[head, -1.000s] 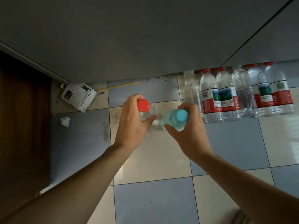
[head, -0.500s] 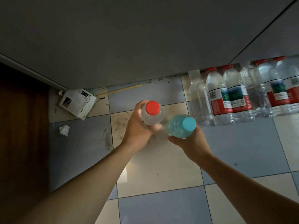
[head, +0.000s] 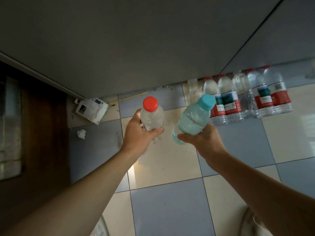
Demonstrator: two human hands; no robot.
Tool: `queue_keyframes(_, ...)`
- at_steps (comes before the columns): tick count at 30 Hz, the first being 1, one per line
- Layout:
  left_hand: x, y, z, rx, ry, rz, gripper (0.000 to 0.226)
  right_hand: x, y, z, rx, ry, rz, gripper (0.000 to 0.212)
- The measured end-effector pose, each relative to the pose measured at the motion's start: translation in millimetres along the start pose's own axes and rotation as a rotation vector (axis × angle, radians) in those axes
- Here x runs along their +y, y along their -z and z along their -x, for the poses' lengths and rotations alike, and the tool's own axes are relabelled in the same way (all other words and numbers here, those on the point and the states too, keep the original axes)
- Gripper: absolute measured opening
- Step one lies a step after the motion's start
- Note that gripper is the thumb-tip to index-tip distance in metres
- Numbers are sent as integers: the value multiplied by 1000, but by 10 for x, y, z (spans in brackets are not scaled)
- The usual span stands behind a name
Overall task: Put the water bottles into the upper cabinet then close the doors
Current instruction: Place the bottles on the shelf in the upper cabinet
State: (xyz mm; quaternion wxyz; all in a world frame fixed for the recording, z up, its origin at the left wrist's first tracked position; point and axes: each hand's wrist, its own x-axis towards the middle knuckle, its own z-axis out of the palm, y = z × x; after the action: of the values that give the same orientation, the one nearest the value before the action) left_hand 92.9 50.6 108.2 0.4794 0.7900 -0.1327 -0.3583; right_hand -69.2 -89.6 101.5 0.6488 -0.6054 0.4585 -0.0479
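Observation:
My left hand (head: 139,135) grips a clear water bottle with a red cap (head: 151,114), held upright above the tiled floor. A bluish bottle with a light blue cap (head: 194,118) sits in my right hand (head: 202,140), its top tilted to the right. The two bottles are close together but apart. A row of several more water bottles (head: 247,99), most with red labels and red caps, stands on the floor against the base of the grey cabinet front (head: 153,48). The upper cabinet is out of view.
A white box (head: 92,109) lies on the floor at the cabinet's left corner, with a thin stick (head: 129,98) beside it and a crumpled white scrap (head: 81,133) nearby. A dark wooden surface (head: 34,133) runs along the left side.
Both hands have risen toward the camera with their bottles. The blue-capped bottle has tilted to the right, and more of both bottle bodies shows.

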Motion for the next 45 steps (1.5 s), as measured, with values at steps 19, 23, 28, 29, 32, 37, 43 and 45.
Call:
queue_keyframes(19,4194,854,1843,-53,-264,34,54,-4072,1299,2083,-31,262,85,58)
queue_keyframes(23,5105,1110,2314,-46,-347,26,58,-5019,1647,2680,-43,374,127,52)
queue_keyframes(28,6003,1373,2747,-46,-453,25,57,-5840,1954,3235,-64,488,89,53)
queue_keyframes(29,6266,1429,2834,-27,-492,28,54,-6088,2025,3348,-67,520,92,53)
queue_keyframes(32,7089,1560,3068,64,-578,53,47,-6868,2248,3609,-72,622,95,47)
queue_keyframes(37,8368,1751,3363,236,-676,137,52,-8134,2609,3972,-59,796,64,43)
queue_keyframes(43,9725,2202,3572,365,-749,276,51,-9584,2798,4298,-51,955,3,51)
queue_keyframes(45,10132,2409,3560,378,-788,295,46,-10028,2758,4363,-32,998,-24,50)
